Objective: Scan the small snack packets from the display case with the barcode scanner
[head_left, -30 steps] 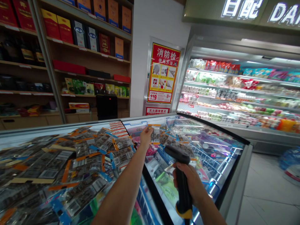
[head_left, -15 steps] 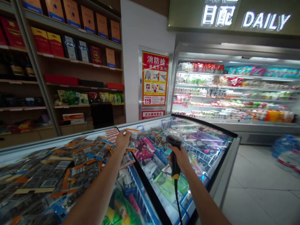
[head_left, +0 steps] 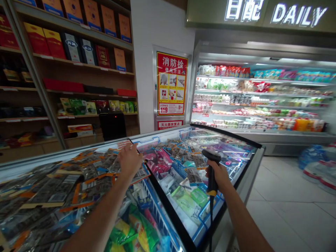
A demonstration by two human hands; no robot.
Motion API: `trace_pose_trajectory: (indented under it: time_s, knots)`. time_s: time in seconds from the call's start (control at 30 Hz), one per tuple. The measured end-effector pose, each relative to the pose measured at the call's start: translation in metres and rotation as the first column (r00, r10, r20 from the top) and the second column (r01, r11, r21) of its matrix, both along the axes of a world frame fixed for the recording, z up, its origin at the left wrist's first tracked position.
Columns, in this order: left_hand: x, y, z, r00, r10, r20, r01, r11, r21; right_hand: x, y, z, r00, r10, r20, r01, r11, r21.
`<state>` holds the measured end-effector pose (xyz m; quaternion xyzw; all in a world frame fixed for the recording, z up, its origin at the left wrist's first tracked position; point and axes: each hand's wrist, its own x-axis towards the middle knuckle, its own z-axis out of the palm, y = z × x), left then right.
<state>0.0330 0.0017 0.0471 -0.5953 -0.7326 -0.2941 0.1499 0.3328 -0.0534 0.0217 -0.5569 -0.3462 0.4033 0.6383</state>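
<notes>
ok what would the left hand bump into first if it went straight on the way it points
The left hand would probably meet the display case's far rim first, though depth is unclear and it might brush the packets below.

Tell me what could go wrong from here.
The packets lie in a loose, overlapping heap, so the left hand, close above its far end, could set some sliding. The scanner is gripped by the right hand alone, with its cable dangling below, which might snag on the freezer.
</notes>
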Motion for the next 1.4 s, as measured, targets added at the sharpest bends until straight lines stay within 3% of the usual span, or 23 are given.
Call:
trace_pose_trajectory:
  time_s: [0.1, 0.2, 0.27, 0.37, 0.53, 0.63, 0.77, 0.83, 1.03, 1.13, 1.2, 1.23, 1.33, 1.4]
  knots:
    - [0.067, -0.006, -0.005, 0.964, -0.257, 0.074, 0.265, 0.955, -0.136, 0.003, -0.005, -0.001, 1.000, -0.016, 0.001, 0.016, 1.000, -0.009]
    - [0.132, -0.012, -0.025, 0.869, -0.448, 0.211, 0.493, 0.826, -0.273, 0.006, -0.010, -0.001, 0.999, -0.033, 0.002, 0.033, 0.999, -0.018]
    - [0.162, -0.014, -0.042, 0.793, -0.579, 0.190, 0.609, 0.757, -0.235, 0.007, -0.013, -0.002, 0.999, -0.042, 0.004, 0.042, 0.999, -0.018]
    - [0.180, -0.010, -0.063, 0.685, -0.717, 0.129, 0.720, 0.641, -0.264, 0.007, -0.015, -0.003, 0.999, -0.044, 0.011, 0.044, 0.999, -0.005]
    - [0.169, 0.002, -0.077, 0.676, -0.717, 0.173, 0.716, 0.581, -0.387, -0.002, -0.011, -0.005, 1.000, -0.028, 0.011, 0.028, 1.000, -0.002]
    - [0.164, 0.004, -0.079, 0.711, -0.679, 0.184, 0.679, 0.592, -0.434, -0.007, -0.011, -0.005, 1.000, -0.020, 0.007, 0.020, 1.000, -0.011]
    - [0.163, 0.000, -0.074, 0.841, -0.508, 0.188, 0.539, 0.746, -0.392, -0.005, -0.016, -0.004, 1.000, -0.019, 0.000, 0.019, 1.000, -0.024]
    - [0.163, -0.003, -0.070, 0.866, -0.468, 0.177, 0.500, 0.795, -0.344, -0.002, -0.017, -0.003, 1.000, -0.027, -0.006, 0.027, 0.999, -0.030]
    - [0.171, 0.005, -0.066, 0.788, -0.528, 0.316, 0.609, 0.742, -0.279, -0.002, -0.016, -0.003, 0.999, -0.029, -0.017, 0.028, 0.999, -0.031]
    - [0.166, 0.022, -0.064, 0.692, -0.444, 0.570, 0.642, 0.739, -0.204, -0.006, -0.015, -0.003, 1.000, -0.003, -0.027, 0.003, 1.000, -0.025]
    - [0.160, 0.029, -0.062, 0.611, -0.363, 0.704, 0.623, 0.768, -0.145, -0.009, -0.013, -0.005, 0.999, 0.024, -0.042, -0.025, 0.999, -0.020]
    - [0.158, 0.030, -0.061, 0.612, -0.337, 0.715, 0.596, 0.791, -0.137, -0.010, -0.012, -0.006, 0.998, 0.035, -0.049, -0.036, 0.999, -0.022]
    - [0.161, 0.018, -0.061, 0.765, -0.388, 0.514, 0.536, 0.827, -0.171, -0.015, -0.009, -0.010, 0.997, 0.043, -0.057, -0.045, 0.998, -0.038]
    - [0.170, 0.006, -0.063, 0.799, -0.488, 0.352, 0.577, 0.788, -0.218, -0.016, -0.008, -0.013, 0.998, 0.044, -0.049, -0.046, 0.998, -0.045]
